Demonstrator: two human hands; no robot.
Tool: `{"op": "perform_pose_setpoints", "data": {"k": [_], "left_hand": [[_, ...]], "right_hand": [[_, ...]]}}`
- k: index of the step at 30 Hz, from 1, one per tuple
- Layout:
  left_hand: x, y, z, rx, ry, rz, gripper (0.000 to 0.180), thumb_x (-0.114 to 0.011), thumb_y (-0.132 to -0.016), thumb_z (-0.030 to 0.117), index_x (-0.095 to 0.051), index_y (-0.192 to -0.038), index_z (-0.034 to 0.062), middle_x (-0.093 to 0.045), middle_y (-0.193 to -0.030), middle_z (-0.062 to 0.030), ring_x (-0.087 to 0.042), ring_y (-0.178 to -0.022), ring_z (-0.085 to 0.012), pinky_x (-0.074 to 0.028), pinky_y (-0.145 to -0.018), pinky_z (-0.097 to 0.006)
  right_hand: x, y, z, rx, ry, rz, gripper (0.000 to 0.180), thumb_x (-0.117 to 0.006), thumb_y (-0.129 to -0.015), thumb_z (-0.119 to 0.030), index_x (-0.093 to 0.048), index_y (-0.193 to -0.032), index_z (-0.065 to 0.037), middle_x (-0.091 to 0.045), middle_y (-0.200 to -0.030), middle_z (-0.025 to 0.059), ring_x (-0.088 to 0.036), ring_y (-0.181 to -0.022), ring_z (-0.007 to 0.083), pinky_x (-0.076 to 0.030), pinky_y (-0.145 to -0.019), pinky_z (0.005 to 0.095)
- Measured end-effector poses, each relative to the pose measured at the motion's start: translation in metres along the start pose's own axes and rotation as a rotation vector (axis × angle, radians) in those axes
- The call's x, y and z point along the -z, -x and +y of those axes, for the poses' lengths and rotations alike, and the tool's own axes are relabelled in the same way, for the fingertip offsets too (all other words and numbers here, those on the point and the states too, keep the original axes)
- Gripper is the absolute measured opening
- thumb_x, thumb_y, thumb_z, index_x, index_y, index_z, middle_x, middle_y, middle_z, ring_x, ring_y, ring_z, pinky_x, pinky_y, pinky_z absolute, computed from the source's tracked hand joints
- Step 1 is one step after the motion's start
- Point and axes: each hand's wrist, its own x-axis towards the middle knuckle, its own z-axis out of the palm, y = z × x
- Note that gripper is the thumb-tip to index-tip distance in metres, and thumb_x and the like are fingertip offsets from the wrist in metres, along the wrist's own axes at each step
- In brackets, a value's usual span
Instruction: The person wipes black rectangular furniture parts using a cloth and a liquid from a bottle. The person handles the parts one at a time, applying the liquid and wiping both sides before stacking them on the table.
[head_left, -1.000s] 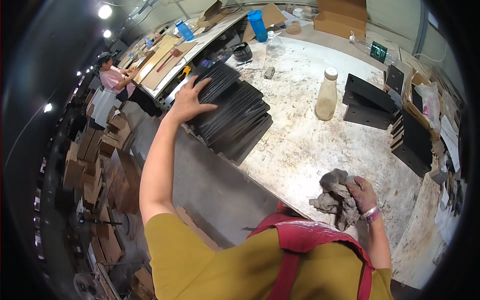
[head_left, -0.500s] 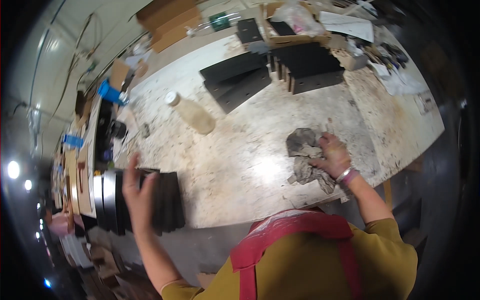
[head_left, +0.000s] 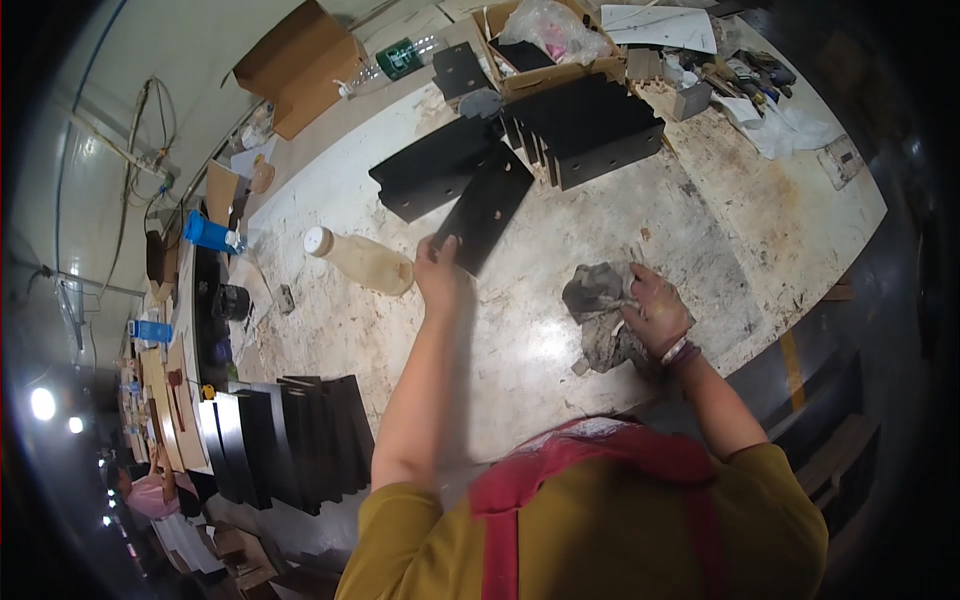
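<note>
- Left hand [head_left: 440, 272] grips near end of black panel [head_left: 487, 207], lying flat mid-workbench [head_left: 700, 200].
- Right hand [head_left: 655, 312] clenched on grey rag [head_left: 598, 310], pressed to benchtop.
- Pale bottle [head_left: 360, 259] lies just left of left hand.
- Stacked black panels [head_left: 290, 435] at near-left bench edge.

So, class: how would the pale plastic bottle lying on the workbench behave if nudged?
The bottle lies on its side, so it would probably roll. It looks like light plastic, so it should slide easily. The left hand is right beside it.
</note>
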Motion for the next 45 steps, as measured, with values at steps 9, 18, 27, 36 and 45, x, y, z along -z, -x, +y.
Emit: {"op": "perform_pose_setpoints", "data": {"k": [9, 18, 27, 36, 45], "left_hand": [[0.030, 0.174, -0.017, 0.620, 0.549, -0.072, 0.013, -0.055, -0.095, 0.017, -0.055, -0.106, 0.0102, -0.063, -0.092, -0.0021, -0.058, -0.073, -0.0108, -0.046, -0.060, -0.025], [0.040, 0.170, -0.032, 0.680, 0.572, -0.117, 0.016, -0.057, -0.094, 0.014, -0.053, -0.108, 0.0088, -0.064, -0.092, -0.0023, -0.060, -0.073, -0.0092, -0.049, -0.055, -0.020], [0.052, 0.172, -0.046, 0.675, 0.651, -0.229, 0.028, -0.052, -0.094, 0.003, -0.050, -0.122, 0.0055, -0.063, -0.103, -0.0067, -0.059, -0.077, -0.0090, -0.049, -0.060, -0.020], [0.055, 0.172, -0.038, 0.711, 0.589, -0.259, 0.029, -0.053, -0.092, 0.002, -0.050, -0.121, 0.0078, -0.063, -0.100, -0.0036, -0.048, -0.062, -0.0047, -0.037, -0.050, -0.017], [0.056, 0.170, -0.043, 0.608, 0.586, -0.320, 0.025, -0.054, -0.091, 0.007, -0.053, -0.116, 0.0068, -0.062, -0.098, -0.0013, -0.056, -0.075, -0.0052, -0.044, -0.060, -0.019]], "right_hand": [[0.024, -0.055, -0.115, 0.384, -0.309, -0.241, 0.031, -0.055, -0.081, -0.009, -0.060, -0.112, -0.009, -0.062, -0.115, 0.0106, -0.061, -0.100, 0.0302, -0.048, -0.087, 0.0389], [-0.021, -0.091, 0.012, 0.235, 0.205, 0.068, 0.013, -0.060, -0.084, -0.010, -0.067, -0.094, -0.014, -0.065, -0.097, 0.0083, -0.065, -0.087, 0.0219, -0.053, -0.073, 0.0345], [-0.064, -0.068, -0.099, 0.125, 0.182, -0.242, 0.012, -0.054, -0.082, -0.014, -0.063, -0.090, -0.011, -0.064, -0.087, 0.0105, -0.064, -0.076, 0.0270, -0.054, -0.066, 0.0382], [-0.057, -0.052, -0.143, 0.374, 0.045, -0.322, 0.013, -0.051, -0.084, -0.012, -0.063, -0.087, -0.011, -0.065, -0.093, 0.0117, -0.066, -0.086, 0.0259, -0.053, -0.074, 0.0380], [-0.057, -0.055, -0.150, 0.439, 0.099, -0.321, 0.013, -0.050, -0.084, -0.013, -0.062, -0.089, -0.011, -0.064, -0.089, 0.0087, -0.064, -0.084, 0.0273, -0.051, -0.073, 0.0387]]}}
